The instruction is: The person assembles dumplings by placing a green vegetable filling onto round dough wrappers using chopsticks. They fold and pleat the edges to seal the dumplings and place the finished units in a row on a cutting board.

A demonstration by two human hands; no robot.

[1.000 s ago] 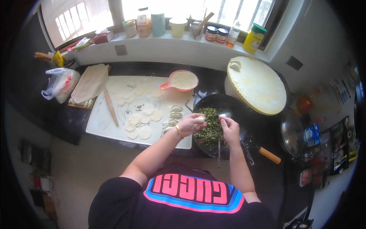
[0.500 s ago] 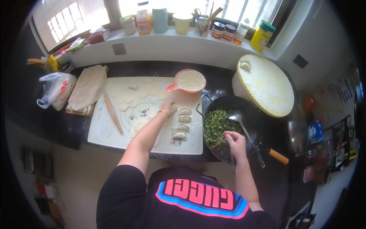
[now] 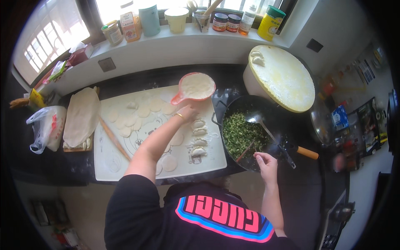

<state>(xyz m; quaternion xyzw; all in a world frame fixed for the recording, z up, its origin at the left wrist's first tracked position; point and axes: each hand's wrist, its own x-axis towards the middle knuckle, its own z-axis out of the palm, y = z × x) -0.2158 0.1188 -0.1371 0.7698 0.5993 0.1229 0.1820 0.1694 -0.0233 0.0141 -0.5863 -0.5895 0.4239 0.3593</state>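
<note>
My left hand (image 3: 188, 112) is low over the white mat (image 3: 208, 162), fingers curled down at the far end of a column of folded dumplings (image 3: 199, 142). What lies under its fingertips is mostly hidden. Several round dough wrappers (image 3: 143, 111) are spread left of that arm. My right hand (image 3: 266, 165) is at the wok's near edge, thumb and fingers pinched together; anything between them is too small to make out. Close by, a brown stick (image 3: 245, 151) slants over chopped green filling (image 3: 242, 132) in the dark wok (image 3: 250, 102). A metal spoon (image 3: 261, 121) rests there too.
A pink scoop of flour (image 3: 197, 86) stands at the mat's far edge. To the left are a rolling pin (image 3: 113, 138), a dough slab (image 3: 81, 116) and a plastic bag (image 3: 49, 128). Behind the wok, a floured round lid (image 3: 287, 79) carries dumplings. Jars line the sill.
My right hand has shifted away from the brown stick, which it seemed to hold before. My left hand remains by the dumpling column, slightly nearer the scoop. The whole view has tilted.
</note>
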